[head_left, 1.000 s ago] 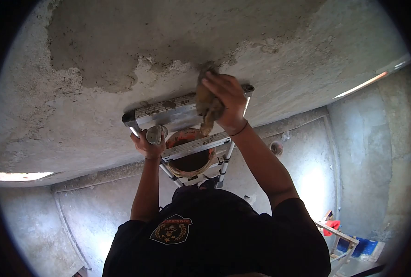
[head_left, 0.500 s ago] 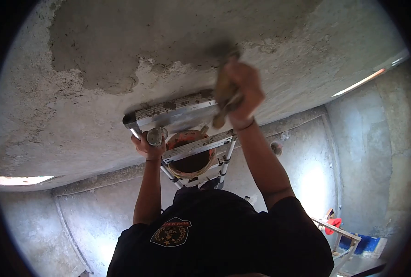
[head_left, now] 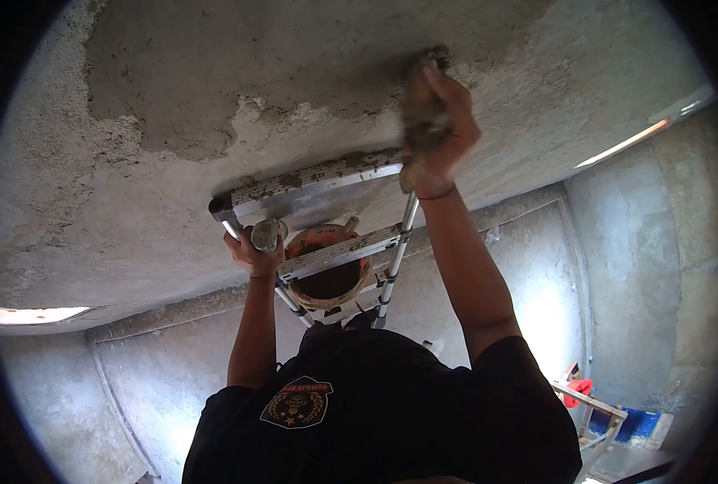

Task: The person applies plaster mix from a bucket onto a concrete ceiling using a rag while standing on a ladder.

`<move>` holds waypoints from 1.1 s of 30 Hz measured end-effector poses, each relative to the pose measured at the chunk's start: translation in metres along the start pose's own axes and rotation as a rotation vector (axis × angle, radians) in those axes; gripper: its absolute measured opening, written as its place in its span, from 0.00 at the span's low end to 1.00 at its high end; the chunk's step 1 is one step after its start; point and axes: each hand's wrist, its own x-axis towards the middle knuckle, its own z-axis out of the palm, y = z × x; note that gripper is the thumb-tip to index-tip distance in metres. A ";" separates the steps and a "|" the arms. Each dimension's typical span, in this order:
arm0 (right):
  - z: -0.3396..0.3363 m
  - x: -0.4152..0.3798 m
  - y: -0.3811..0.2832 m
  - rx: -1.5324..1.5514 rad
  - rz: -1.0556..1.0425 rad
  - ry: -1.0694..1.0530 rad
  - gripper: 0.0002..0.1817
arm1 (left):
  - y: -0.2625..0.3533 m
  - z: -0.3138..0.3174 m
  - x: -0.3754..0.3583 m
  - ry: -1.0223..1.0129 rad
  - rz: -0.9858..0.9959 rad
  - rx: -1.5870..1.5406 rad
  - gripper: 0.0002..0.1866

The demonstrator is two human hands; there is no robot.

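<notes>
My right hand (head_left: 451, 133) is closed around a brown, mortar-smeared hand tool (head_left: 423, 113), blurred by motion, so I cannot tell its exact kind. The tool is up against the wall (head_left: 294, 48), at the edge of a darker, damp plaster patch (head_left: 189, 73). Lower down, my left hand (head_left: 254, 252) grips the side rail of an aluminium ladder (head_left: 323, 184) leaning on the wall. A round grey object (head_left: 266, 235) sits at that hand's fingers. Behind the ladder's rungs is a mortar-stained bucket (head_left: 327, 284) with dark contents.
Below lies a grey concrete floor (head_left: 472, 306) with bright patches of light. A wooden stand (head_left: 597, 403) with a red cloth-like thing (head_left: 578, 393) and a blue sheet (head_left: 637, 423) are at the lower right. Light enters through openings at both sides.
My right hand and its tool have moved up and to the right along the wall. My left hand stays on the ladder rail; the view has shifted slightly.
</notes>
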 end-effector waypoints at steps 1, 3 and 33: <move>0.001 -0.006 0.005 -0.001 -0.004 0.003 0.13 | 0.001 0.001 0.001 0.002 0.003 -0.003 0.32; 0.003 -0.021 0.011 -0.129 -0.388 -0.232 0.12 | 0.003 0.000 0.000 -0.008 -0.037 -0.005 0.30; -0.015 -0.055 0.004 -0.079 -0.139 -0.634 0.23 | 0.003 0.000 0.002 -0.004 -0.037 0.008 0.38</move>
